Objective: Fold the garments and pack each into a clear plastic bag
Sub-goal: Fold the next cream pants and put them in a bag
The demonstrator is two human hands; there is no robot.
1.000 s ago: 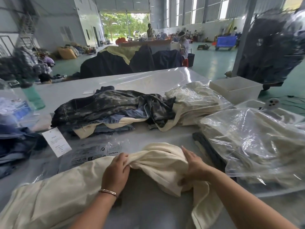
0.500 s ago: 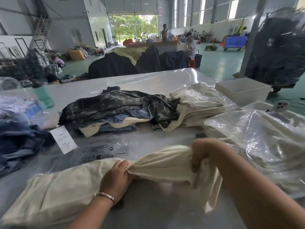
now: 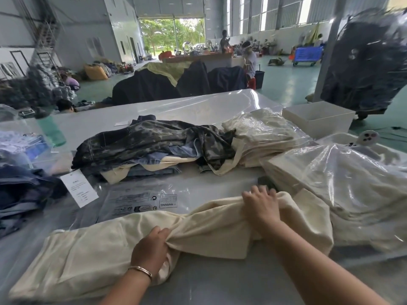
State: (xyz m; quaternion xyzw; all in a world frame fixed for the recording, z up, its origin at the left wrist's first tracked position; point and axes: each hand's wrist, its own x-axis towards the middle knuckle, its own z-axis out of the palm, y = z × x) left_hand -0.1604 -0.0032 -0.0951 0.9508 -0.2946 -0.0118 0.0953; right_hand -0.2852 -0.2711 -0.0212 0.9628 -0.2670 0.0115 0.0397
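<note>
A garment (image 3: 198, 230) lies across the lower middle of the frame on the worktop (image 3: 220, 280). Behind it lies a flat plastic bag (image 3: 141, 201), then a pile of clothes (image 3: 152, 146). Bagged garments (image 3: 343, 186) sit at right.

The room was a big warehouse hall with pale grey walls (image 3: 92, 34) and a green floor (image 3: 286, 84) — daylight came through a wide open doorway (image 3: 171, 34) at the far end, where green trees showed. A row of tall windows (image 3: 284, 12) ran along the right wall. A white pillar (image 3: 328, 51) stood on the right, a blue cart (image 3: 307, 55) sat well behind it, and people worked at a distant long table (image 3: 198, 59).
</note>
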